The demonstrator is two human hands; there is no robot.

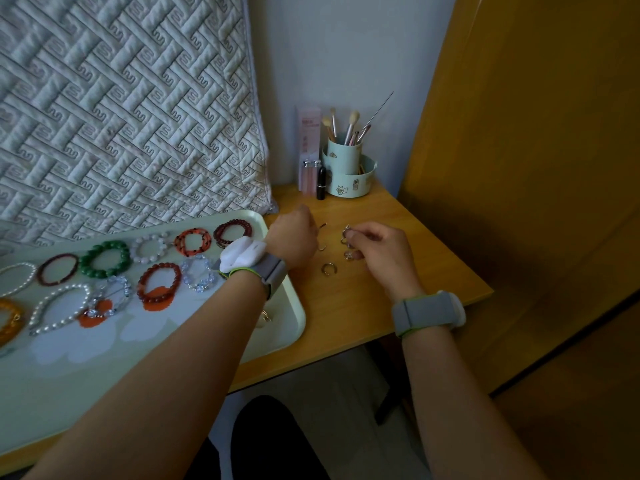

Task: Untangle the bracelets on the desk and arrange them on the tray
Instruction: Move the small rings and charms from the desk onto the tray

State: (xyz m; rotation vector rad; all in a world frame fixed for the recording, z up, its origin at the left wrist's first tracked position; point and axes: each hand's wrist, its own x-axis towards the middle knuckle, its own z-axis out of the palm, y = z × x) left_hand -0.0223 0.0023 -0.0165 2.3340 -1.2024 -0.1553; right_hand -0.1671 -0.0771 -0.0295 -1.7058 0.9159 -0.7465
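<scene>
A pale green tray lies on the wooden desk at the left, holding several bead bracelets, among them a green one, a white pearl one and an orange-black one. To the tray's right, small metal rings lie on the desk. My left hand pinches a thin open metal ring. My right hand grips a tangled cluster of silver rings. One open ring lies loose between my hands. Another small ring sits on the tray under my left forearm.
A mint brush holder with makeup brushes, a pink box and a black lipstick stand at the desk's back. A quilted pillow leans behind the tray. A wooden panel borders the right.
</scene>
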